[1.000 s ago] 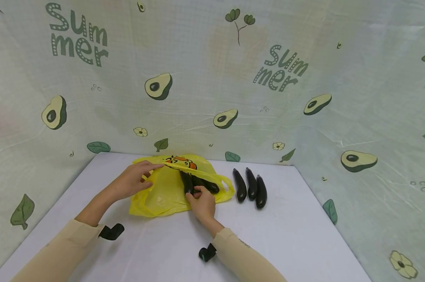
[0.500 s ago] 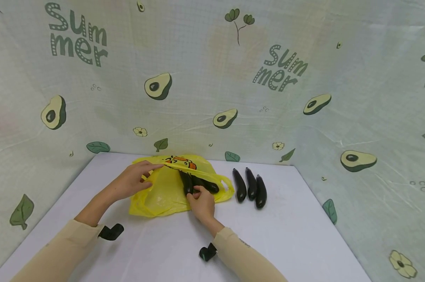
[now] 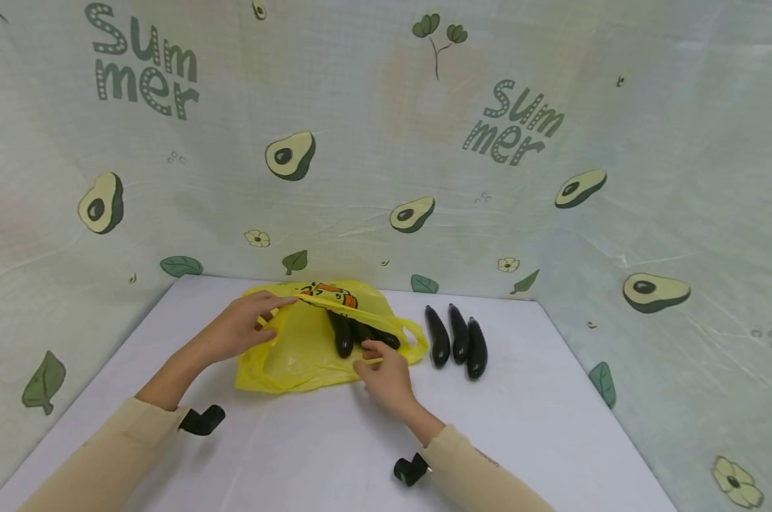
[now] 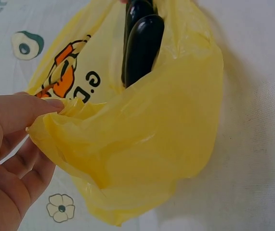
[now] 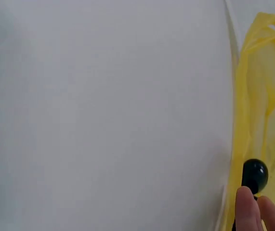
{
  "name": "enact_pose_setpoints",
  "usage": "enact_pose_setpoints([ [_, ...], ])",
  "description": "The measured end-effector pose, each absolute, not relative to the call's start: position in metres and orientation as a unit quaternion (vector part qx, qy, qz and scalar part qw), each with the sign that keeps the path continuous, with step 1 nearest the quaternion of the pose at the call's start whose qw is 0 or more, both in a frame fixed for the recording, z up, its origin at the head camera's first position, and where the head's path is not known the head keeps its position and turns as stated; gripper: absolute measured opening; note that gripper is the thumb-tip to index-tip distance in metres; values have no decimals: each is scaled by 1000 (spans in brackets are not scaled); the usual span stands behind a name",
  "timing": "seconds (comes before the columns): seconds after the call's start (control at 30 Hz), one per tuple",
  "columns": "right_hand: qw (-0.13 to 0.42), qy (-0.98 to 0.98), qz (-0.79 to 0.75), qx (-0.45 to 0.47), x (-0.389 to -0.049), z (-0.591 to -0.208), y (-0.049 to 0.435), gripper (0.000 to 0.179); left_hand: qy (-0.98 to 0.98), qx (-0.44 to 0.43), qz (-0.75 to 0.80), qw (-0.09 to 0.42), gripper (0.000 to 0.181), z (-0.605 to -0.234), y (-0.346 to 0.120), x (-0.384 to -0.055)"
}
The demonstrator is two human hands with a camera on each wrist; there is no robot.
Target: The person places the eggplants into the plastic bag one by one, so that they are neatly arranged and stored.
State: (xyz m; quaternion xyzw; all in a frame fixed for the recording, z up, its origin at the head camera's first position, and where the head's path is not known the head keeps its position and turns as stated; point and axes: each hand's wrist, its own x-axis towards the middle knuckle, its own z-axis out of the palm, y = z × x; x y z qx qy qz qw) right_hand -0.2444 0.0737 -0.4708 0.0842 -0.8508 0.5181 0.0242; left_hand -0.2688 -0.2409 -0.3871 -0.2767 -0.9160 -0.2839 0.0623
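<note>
A yellow plastic bag (image 3: 290,366) lies on its side with its mouth raised. My left hand (image 3: 235,331) pinches the rim of that mouth between thumb and fingers, plainest in the left wrist view. Inside are dark, glossy eggplants (image 3: 343,337), lying side by side and partly covered by the plastic; their far ends are hidden. Just in front of them, at the opening, my right hand (image 3: 387,377) holds nothing, its fingers (image 5: 247,211) loosely bent and apart from the nearest eggplant. To the right of the bag, 3 more eggplants (image 3: 459,334) lie close together.
The white tabletop (image 3: 520,441) extends around the bag. A cloth with avocado prints (image 3: 411,215) hangs behind the table and along both sides. Each wrist carries a small black camera (image 3: 202,420).
My right hand has let go of the eggplant in the bag and drawn back slightly to the right. My left hand has kept its grip on the bag's rim.
</note>
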Motion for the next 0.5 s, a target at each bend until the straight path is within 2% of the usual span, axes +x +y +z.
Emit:
enact_pose_setpoints([
  [0.17,43,-877,464,118,-238,-462,115,45,-915,-275,-289,60,69,-387,-241,-269],
  [0.5,145,-921,350,87,-241,-441,197,46,-920,-268,-282,53,69,-387,-240,-270],
])
